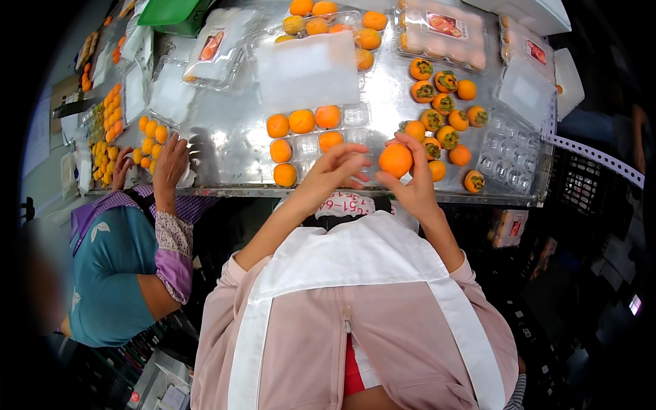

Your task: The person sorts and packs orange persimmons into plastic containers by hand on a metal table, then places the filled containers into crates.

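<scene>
My right hand point(414, 177) holds an orange persimmon point(395, 160) between thumb and fingers, above the front part of the metal table. My left hand point(335, 171) is beside it with bent, spread fingers and holds nothing; it partly covers a clear plastic tray point(307, 146). Several persimmons point(302, 122) sit in cups of that tray, along its back row and left side, with one nearer the middle. A white sheet point(309, 69) lies behind them, over part of the clear packaging. Loose persimmons point(444, 104), many with green calyxes up, lie to the right.
An unfilled clear tray point(508, 154) lies at the right by the perforated metal strip point(599, 156). Packed persimmon boxes point(442, 33) and more loose persimmons stand farther back. On the left, a co-worker's hands point(170, 161) are over another group of persimmons. The table's metal edge point(246, 191) runs in front.
</scene>
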The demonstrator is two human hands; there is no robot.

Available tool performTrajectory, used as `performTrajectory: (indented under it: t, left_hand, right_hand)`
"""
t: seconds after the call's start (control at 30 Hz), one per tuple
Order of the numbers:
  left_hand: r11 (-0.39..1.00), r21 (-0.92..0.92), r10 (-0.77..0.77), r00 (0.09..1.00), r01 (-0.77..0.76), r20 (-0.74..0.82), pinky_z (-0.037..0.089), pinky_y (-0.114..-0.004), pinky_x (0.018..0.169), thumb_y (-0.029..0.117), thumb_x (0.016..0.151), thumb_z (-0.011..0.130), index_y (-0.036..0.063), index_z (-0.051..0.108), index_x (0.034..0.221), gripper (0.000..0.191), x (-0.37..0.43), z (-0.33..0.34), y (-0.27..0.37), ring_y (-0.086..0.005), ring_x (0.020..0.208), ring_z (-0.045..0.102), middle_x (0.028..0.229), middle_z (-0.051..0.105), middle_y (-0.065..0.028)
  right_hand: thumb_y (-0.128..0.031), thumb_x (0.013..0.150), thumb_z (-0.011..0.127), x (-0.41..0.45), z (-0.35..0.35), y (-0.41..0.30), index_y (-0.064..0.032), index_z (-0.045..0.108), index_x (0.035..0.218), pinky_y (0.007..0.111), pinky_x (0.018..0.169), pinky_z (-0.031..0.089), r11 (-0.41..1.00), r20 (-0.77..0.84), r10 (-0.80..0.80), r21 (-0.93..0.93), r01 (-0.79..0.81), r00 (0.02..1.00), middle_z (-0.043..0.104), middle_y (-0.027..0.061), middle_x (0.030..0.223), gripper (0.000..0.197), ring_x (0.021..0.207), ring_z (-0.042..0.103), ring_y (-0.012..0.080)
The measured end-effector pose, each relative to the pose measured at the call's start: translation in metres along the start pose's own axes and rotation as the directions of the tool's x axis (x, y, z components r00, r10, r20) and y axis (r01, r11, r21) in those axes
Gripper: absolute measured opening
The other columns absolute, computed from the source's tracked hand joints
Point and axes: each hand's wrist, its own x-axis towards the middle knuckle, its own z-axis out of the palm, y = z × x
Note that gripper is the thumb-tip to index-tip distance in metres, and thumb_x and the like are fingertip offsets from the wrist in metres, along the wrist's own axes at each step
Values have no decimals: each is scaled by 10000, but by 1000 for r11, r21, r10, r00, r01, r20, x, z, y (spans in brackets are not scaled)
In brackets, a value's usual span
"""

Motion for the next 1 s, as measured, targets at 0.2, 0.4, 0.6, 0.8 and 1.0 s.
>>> performTrajectory:
  t: [0.2,0.4,0.6,0.8,1.0]
  left_hand:
    - [996,-24,92,992,-90,83,471,-277,782,144,797,623,12,477,1128,385,13,10,-2,-125,914,548,1010,557,-77]
    - [992,-70,106,994,-107,-13,474,-281,798,96,793,607,11,481,1162,399,8,-5,-4,-140,946,547,1080,547,-96]
    - [946,256,286,885,-199,-368,495,-251,721,119,803,599,19,491,1172,398,-7,-76,-9,-161,824,603,1006,593,-122]
    - [938,339,229,855,-66,-466,500,-226,619,102,790,620,-17,479,1161,415,-3,-96,-8,-141,720,604,892,615,-128]
    - [886,460,208,848,48,-488,486,-230,598,150,766,655,-29,542,1077,376,-1,-99,-14,-122,693,595,834,618,-102]
  right_hand:
    - [-174,637,756,10,6,-15,-31,422,1167,316,772,455,894,42,-291,-344,288,956,529,150,1026,642,898,551,249]
    - [-197,677,709,12,-20,-13,-35,490,1148,303,758,448,936,120,-246,-227,267,962,545,119,1037,544,867,551,231]
    - [-81,792,566,11,-128,22,-37,553,1071,243,665,449,885,-416,-118,-457,-95,902,614,48,913,283,716,554,111]
    - [-100,850,532,-5,-166,47,-16,567,1058,233,702,469,940,-522,-39,-308,-146,852,607,67,923,227,800,566,105]
    - [-128,859,527,-10,-153,53,-15,572,1047,215,673,441,930,-467,105,-267,-253,878,616,67,897,224,721,544,86]
